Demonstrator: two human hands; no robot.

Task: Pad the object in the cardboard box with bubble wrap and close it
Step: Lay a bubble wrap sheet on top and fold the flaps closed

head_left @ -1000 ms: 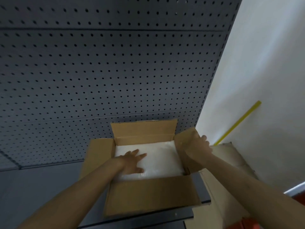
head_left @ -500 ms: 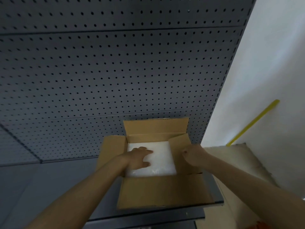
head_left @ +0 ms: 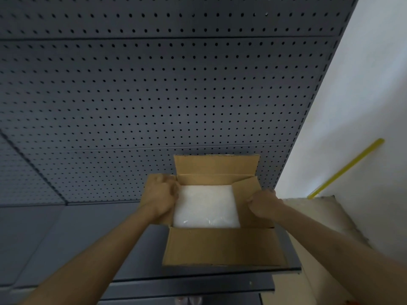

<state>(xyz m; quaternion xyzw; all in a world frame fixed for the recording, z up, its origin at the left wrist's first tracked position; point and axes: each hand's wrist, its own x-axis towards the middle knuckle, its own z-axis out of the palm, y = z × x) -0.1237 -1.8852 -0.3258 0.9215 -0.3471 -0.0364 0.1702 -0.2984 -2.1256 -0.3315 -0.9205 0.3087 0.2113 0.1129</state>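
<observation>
Both hands, left (head_left: 159,194) and right (head_left: 263,204), are gripping side flaps of the box (head_left: 222,247), risking pinched wrap (head_left: 206,205) between them.

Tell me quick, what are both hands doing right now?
Left hand: gripping the left flap of the cardboard box.
Right hand: gripping the right flap, folded partly inward.
</observation>
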